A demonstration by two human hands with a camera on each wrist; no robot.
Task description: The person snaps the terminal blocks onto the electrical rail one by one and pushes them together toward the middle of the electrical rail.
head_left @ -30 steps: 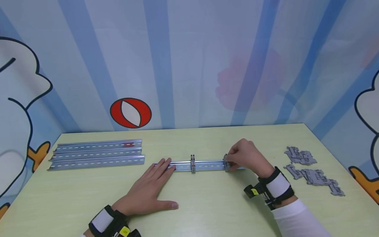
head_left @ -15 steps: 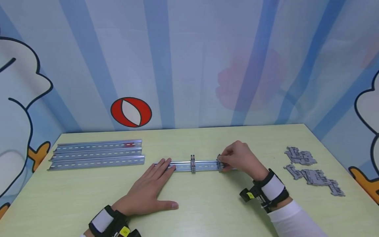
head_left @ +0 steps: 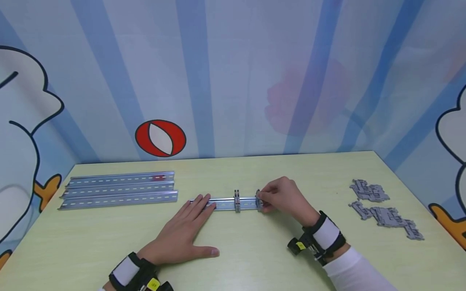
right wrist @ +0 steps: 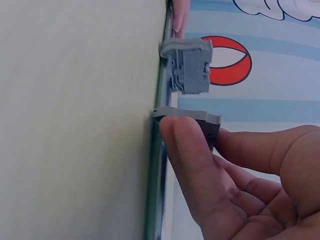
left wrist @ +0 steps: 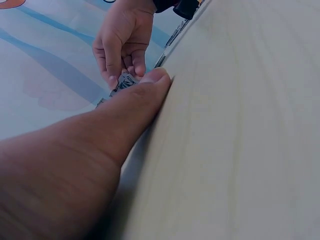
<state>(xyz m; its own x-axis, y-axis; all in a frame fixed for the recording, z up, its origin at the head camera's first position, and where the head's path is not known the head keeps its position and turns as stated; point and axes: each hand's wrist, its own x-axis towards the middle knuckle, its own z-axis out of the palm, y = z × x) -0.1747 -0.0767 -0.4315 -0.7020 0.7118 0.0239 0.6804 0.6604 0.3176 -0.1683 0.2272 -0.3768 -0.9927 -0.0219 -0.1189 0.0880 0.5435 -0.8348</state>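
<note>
The right hand, pinching a grey terminal block, has slid it along the rail toward the mounted block, now near it. The left hand stays flat, fingers straight, on the rail's left end on the desk.

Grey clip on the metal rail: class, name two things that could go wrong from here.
1. The right hand pinches the grey clip close to the two fitted clips; it may jam against them.
2. The left hand only lies flat on the rail, which might skid.
</note>
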